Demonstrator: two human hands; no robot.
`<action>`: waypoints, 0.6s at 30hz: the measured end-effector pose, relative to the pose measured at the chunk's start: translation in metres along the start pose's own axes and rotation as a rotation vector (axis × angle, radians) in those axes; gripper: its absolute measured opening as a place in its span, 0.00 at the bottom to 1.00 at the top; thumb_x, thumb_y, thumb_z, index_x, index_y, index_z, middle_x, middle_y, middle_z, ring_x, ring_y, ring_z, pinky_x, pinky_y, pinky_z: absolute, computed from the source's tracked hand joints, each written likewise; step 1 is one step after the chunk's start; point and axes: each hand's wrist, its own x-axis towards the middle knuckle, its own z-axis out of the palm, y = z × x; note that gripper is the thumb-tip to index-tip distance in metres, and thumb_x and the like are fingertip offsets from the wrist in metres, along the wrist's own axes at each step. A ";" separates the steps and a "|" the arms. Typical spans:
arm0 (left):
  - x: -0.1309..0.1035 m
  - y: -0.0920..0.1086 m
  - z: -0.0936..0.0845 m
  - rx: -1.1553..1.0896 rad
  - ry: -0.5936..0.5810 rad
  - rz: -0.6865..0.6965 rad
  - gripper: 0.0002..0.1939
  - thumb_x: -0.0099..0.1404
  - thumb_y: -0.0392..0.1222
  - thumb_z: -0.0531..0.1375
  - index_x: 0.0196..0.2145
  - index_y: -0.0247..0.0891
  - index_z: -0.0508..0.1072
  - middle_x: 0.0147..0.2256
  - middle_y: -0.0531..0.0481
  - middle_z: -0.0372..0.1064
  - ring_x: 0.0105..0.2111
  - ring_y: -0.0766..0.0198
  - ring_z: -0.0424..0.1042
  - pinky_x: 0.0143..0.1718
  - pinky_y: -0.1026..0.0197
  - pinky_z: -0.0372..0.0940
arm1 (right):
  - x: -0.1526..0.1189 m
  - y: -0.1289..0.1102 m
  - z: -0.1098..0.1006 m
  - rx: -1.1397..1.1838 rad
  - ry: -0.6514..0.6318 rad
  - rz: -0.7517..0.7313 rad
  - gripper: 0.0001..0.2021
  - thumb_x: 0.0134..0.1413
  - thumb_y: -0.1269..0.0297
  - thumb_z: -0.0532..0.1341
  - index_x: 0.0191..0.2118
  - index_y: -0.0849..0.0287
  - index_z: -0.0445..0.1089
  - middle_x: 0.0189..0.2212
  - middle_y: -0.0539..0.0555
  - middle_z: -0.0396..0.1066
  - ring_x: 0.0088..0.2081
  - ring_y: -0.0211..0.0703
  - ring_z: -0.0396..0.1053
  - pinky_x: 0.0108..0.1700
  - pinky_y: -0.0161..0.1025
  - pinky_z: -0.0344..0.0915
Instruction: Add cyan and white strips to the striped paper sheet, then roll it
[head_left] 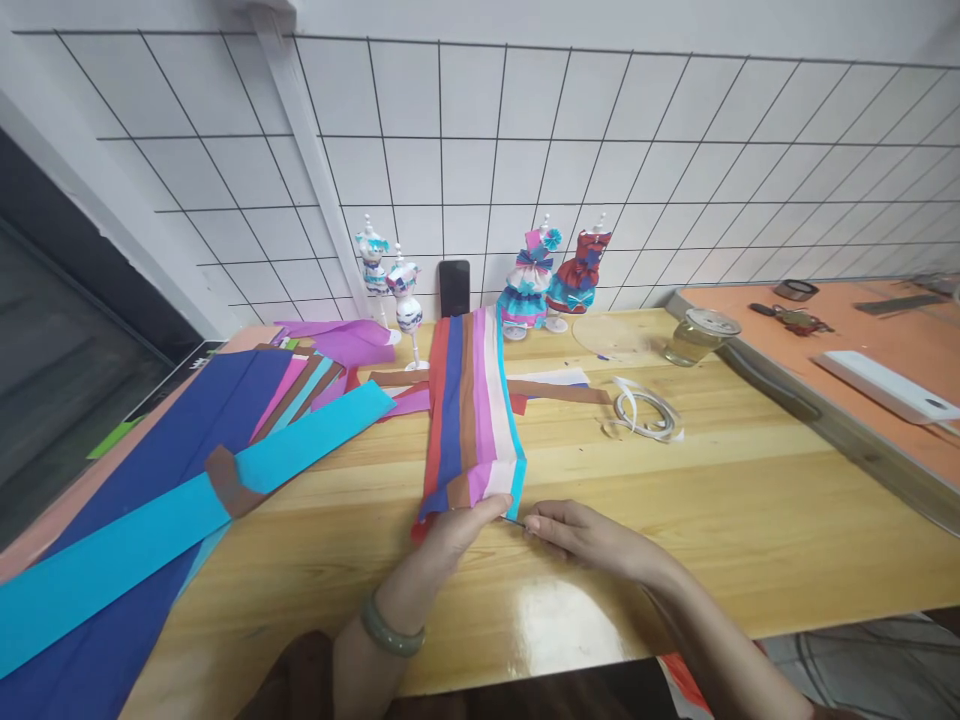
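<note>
A long striped piece of crepe paper or cloth [471,400], with red, blue, brown, purple, pale pink and turquoise bands, runs from the back of the table toward me. My left hand [466,525], wearing a bangle, is closed on its near end, which is gathered and folded up, thumb on top at the right corner. Just right of it, my right hand [574,530] pinches a thin dark needle-like tool [514,521]. The tool's tip points left and reaches the turquoise edge by my left thumb; whether it enters the material is hidden.
Blue and turquoise strips [315,435] cover the table's left side. Small dress forms [525,285] and a black phone [454,288] stand along the back. White ribbon coils [645,412] and a lidded jar [697,338] lie right, beside an orange table [847,330] with a power strip.
</note>
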 end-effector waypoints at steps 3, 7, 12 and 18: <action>0.001 0.001 0.000 0.006 0.003 -0.030 0.21 0.43 0.41 0.67 0.39 0.40 0.73 0.40 0.48 0.72 0.45 0.51 0.66 0.43 0.58 0.62 | 0.001 -0.003 0.002 -0.001 0.021 -0.010 0.22 0.54 0.44 0.50 0.31 0.61 0.64 0.21 0.46 0.52 0.23 0.32 0.49 0.24 0.31 0.48; 0.001 0.000 0.000 0.031 -0.022 -0.036 0.20 0.45 0.44 0.66 0.38 0.40 0.73 0.42 0.48 0.71 0.45 0.53 0.67 0.44 0.58 0.61 | 0.002 -0.004 0.004 0.003 0.047 -0.021 0.22 0.53 0.44 0.50 0.31 0.60 0.66 0.21 0.46 0.54 0.24 0.33 0.50 0.26 0.32 0.49; 0.000 0.002 0.001 0.046 -0.039 -0.052 0.19 0.45 0.45 0.66 0.37 0.41 0.73 0.41 0.48 0.71 0.43 0.54 0.68 0.43 0.59 0.62 | 0.002 -0.003 0.003 -0.004 0.053 -0.044 0.21 0.54 0.46 0.51 0.31 0.61 0.66 0.22 0.47 0.56 0.24 0.33 0.51 0.26 0.32 0.49; -0.001 0.006 0.001 -0.018 0.018 -0.053 0.19 0.41 0.40 0.67 0.35 0.40 0.73 0.38 0.49 0.73 0.45 0.51 0.66 0.42 0.59 0.62 | 0.003 -0.001 0.004 0.010 0.063 -0.042 0.19 0.55 0.48 0.51 0.30 0.61 0.65 0.22 0.46 0.54 0.25 0.32 0.50 0.27 0.32 0.48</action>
